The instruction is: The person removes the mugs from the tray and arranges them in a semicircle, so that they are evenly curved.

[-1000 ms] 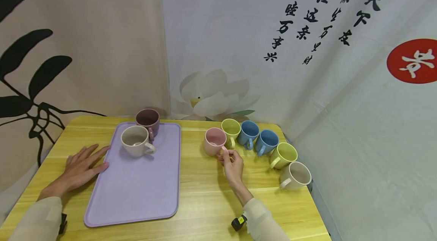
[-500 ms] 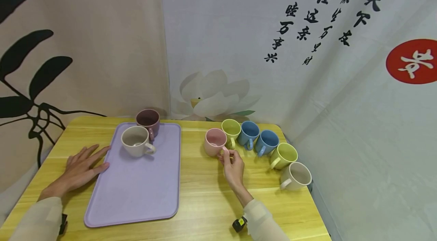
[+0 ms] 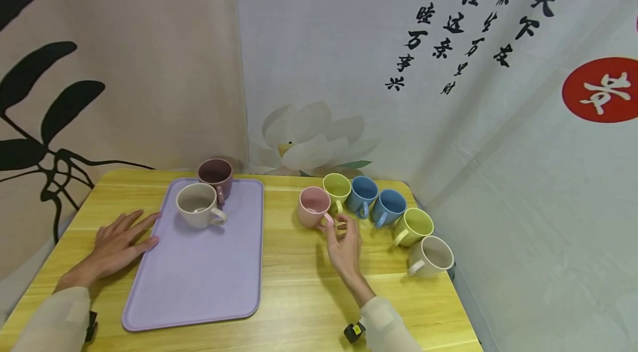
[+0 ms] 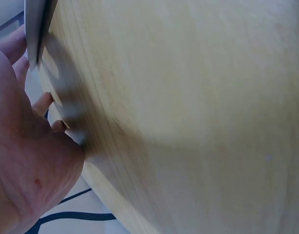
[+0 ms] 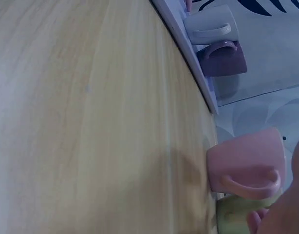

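Note:
In the head view my left hand [image 3: 117, 247] lies with fingers spread, its fingertips touching the left rim of a lilac tray [image 3: 199, 280]. The left wrist view shows this hand [image 4: 32, 141] at the tray's edge. A cream mug [image 3: 198, 207] and a plum mug [image 3: 216, 175] stand at the tray's far end. My right hand [image 3: 345, 247] is at the handle of a pink mug [image 3: 313, 208], fingers loosely bent and parted. In the right wrist view the pink mug's handle [image 5: 252, 187] shows ungripped beside the hand [image 5: 286, 209].
Right of the pink mug, a green mug [image 3: 337, 189], two blue mugs [image 3: 389, 207], a second green mug [image 3: 415, 226] and another cream mug [image 3: 431, 257] curve along the wooden table [image 3: 299, 296]. A printed curtain [image 3: 319, 53] hangs behind.
My right hand has shifted slightly right, its fingers parting from the pink mug's handle. The pink mug stands where it was. My left hand and the tray have stayed in place.

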Available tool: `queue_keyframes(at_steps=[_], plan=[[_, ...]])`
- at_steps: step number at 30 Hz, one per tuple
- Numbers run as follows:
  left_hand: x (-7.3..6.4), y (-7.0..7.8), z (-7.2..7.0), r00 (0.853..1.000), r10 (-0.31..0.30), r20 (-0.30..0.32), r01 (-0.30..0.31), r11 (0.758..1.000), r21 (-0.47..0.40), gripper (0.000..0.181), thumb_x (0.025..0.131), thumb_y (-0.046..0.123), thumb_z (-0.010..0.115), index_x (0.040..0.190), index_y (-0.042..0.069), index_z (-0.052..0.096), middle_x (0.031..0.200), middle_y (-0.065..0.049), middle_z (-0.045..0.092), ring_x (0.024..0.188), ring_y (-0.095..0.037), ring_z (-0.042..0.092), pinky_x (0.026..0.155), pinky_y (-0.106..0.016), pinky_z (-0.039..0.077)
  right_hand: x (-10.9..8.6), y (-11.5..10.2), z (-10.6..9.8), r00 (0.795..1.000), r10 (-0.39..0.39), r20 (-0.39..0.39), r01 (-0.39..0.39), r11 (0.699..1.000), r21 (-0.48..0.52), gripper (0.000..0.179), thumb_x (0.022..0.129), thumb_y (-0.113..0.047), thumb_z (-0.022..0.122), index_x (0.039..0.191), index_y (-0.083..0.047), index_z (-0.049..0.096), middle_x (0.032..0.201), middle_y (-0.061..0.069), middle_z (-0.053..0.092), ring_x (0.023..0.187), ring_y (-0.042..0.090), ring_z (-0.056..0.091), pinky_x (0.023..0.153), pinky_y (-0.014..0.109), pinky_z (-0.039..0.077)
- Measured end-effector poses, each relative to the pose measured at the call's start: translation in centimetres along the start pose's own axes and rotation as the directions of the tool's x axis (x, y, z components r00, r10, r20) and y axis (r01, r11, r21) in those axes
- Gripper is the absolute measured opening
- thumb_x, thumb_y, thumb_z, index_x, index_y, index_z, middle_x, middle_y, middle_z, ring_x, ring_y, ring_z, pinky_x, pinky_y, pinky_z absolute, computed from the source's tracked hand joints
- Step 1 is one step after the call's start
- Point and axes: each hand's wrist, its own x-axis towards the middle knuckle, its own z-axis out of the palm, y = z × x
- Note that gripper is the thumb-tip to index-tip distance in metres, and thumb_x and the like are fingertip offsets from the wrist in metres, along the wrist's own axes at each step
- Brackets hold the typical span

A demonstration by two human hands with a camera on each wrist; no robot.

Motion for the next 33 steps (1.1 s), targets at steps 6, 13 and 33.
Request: queue_keyframes(at_steps=[6,13,33], plan=[[0.0,-0.2,0.0,1.000,-0.003,0.002,0.003,1.000,0.002,0.078,0.118,0.053,0.052,0.180,0.015,0.025,0.180,-0.043,0.011,0.163,-0.077,-0.001,0.120,-0.095,-0.002,0.1,-1.2,-0.2,0.985,-0.166,-0.034,0.165,0.985,-0.046,0.042,0.102,-0.016,0.080,0.139,0.000,0.069,0.135,0.023,0.071,0.122,0.039,0.067,0.099,0.056,0.058],[0.1,-0.1,-0.1,1.000,-0.001,-0.002,0.001,1.000,0.010,0.077,0.117,0.053,0.052,0.179,0.014,0.026,0.180,-0.044,0.012,0.162,-0.078,0.001,0.119,-0.095,0.000,-0.1,-3.8,1.0,0.952,-0.305,0.037,0.303,0.951,0.066,0.045,0.102,-0.013,0.079,0.143,0.000,0.065,0.146,0.024,0.064,0.130,0.042,0.066,0.099,0.041,0.068],[0.0,-0.1,0.0,1.000,-0.002,0.004,0.002,1.000,0.001,0.078,0.117,0.053,0.052,0.180,0.015,0.025,0.180,-0.044,0.011,0.163,-0.078,-0.001,0.119,-0.096,-0.002,-0.2,-9.0,8.3,0.892,-0.270,0.363,0.225,0.961,0.162,0.060,0.108,-0.034,0.071,0.162,-0.014,0.053,0.164,0.012,0.061,0.149,0.030,0.061,0.121,0.055,0.055]])
